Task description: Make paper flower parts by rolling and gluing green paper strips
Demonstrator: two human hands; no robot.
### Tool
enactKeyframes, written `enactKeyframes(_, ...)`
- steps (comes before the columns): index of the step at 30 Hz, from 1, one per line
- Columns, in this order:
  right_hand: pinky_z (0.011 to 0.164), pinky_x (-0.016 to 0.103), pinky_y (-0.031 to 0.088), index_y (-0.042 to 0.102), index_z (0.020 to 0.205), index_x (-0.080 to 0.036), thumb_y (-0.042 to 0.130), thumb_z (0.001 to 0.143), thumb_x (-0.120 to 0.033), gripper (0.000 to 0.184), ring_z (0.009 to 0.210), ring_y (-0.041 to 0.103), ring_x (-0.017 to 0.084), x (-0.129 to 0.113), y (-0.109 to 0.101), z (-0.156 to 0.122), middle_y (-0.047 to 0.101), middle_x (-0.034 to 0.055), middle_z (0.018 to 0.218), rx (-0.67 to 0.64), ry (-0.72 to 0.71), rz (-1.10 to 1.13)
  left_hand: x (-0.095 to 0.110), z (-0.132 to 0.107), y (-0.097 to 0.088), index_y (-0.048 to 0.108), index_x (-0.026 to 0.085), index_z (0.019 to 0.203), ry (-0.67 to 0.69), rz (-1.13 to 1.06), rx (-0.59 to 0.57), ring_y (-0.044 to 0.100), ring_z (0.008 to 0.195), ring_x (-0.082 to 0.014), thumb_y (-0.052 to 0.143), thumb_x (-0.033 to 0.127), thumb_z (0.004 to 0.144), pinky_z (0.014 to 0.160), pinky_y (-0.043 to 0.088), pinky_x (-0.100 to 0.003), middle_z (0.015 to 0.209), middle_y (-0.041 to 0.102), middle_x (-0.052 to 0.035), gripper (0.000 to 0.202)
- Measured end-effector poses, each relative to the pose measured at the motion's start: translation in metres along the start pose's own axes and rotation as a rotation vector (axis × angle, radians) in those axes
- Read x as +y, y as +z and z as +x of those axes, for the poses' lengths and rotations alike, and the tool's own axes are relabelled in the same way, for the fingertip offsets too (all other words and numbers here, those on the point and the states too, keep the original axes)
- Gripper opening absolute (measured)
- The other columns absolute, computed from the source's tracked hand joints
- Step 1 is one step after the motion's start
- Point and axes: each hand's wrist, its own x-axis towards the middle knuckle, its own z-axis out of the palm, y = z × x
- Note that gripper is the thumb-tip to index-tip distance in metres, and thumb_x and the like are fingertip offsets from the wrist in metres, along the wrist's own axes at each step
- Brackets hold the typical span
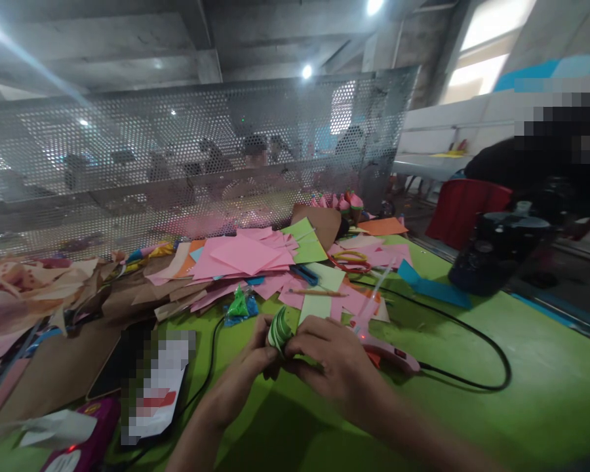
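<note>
Between my two hands is a small green-and-white striped paper cone, held above the green tabletop. My left hand closes around its left side with fingers and thumb. The fingers of my right hand are bent and pinch its right lower edge. Right of my hands lies a pink hot glue gun with a small red light, a clear glue stick rising from it. A small green cone-shaped piece sits on blue plastic just beyond my left hand.
Stacked pink paper, scissors with red and yellow handles, and a pencil lie ahead. A black cable loops at right near a dark bottle. A perforated metal screen stands behind. A person sits at right.
</note>
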Motion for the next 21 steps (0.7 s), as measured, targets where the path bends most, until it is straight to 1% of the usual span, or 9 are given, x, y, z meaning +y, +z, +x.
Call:
enactKeyframes(4, 0.067, 0.028, 0.038, 0.071, 0.092, -0.024, 0.069, 0.088, -0.023, 0.005, 0.076, 0.058, 0.017, 0.000, -0.007, -0.001, 0.062, 0.0018, 0.082, -0.042, -0.009, -0.029, 0.001, 0.000, 0.000, 0.049, 0.023, 0.107, -0.007, -0.025, 0.013, 0.044, 0.051, -0.0080, 0.061, 0.039, 0.083, 0.051, 0.031, -0.022, 0.073, 0.058, 0.0046, 0.032)
enactKeyframes(9, 0.069, 0.027, 0.039, 0.070, 0.088, -0.023, 0.068, 0.087, -0.018, 0.006, 0.077, 0.057, 0.016, 0.002, -0.007, 0.000, 0.061, 0.0015, 0.084, -0.067, -0.010, -0.014, 0.001, -0.001, 0.001, 0.050, 0.022, 0.111, -0.016, -0.029, 0.010, 0.044, 0.050, -0.0093, 0.061, 0.038, 0.082, 0.050, 0.030, -0.023, 0.065, 0.056, 0.0054, 0.034)
enactKeyframes(13, 0.069, 0.028, 0.038, 0.069, 0.084, -0.022, 0.067, 0.086, -0.016, 0.007, 0.076, 0.057, 0.017, 0.002, -0.007, 0.001, 0.061, 0.0014, 0.082, -0.049, -0.035, -0.030, 0.000, -0.002, 0.001, 0.050, 0.022, 0.110, -0.018, -0.044, -0.004, 0.044, 0.049, -0.0085, 0.062, 0.040, 0.081, 0.052, 0.031, -0.023, 0.066, 0.056, 0.0058, 0.036)
enactKeyframes(16, 0.068, 0.027, 0.040, 0.070, 0.088, -0.023, 0.071, 0.084, -0.016, 0.008, 0.077, 0.058, 0.017, -0.001, -0.013, 0.002, 0.061, 0.0010, 0.083, -0.043, 0.000, 0.055, 0.000, -0.001, 0.000, 0.049, 0.023, 0.109, 0.004, -0.073, -0.012, 0.044, 0.049, -0.0077, 0.062, 0.041, 0.081, 0.051, 0.030, -0.022, 0.069, 0.058, 0.0053, 0.036)
enactKeyframes(19, 0.071, 0.026, 0.044, 0.070, 0.094, -0.021, 0.073, 0.083, -0.014, 0.014, 0.081, 0.060, 0.017, -0.002, -0.019, 0.002, 0.063, 0.0021, 0.087, 0.016, 0.033, 0.201, 0.000, 0.000, 0.000, 0.048, 0.024, 0.108, 0.019, -0.089, -0.014, 0.043, 0.047, -0.0068, 0.062, 0.040, 0.082, 0.049, 0.028, -0.021, 0.070, 0.059, 0.0056, 0.034)
enactKeyframes(21, 0.071, 0.026, 0.045, 0.070, 0.095, -0.020, 0.071, 0.084, -0.013, 0.013, 0.082, 0.061, 0.016, -0.002, -0.021, 0.002, 0.063, 0.0024, 0.087, 0.041, 0.036, 0.252, -0.001, 0.001, 0.000, 0.048, 0.024, 0.109, 0.020, -0.085, -0.014, 0.043, 0.046, -0.0065, 0.062, 0.039, 0.083, 0.049, 0.028, -0.021, 0.070, 0.059, 0.0056, 0.034)
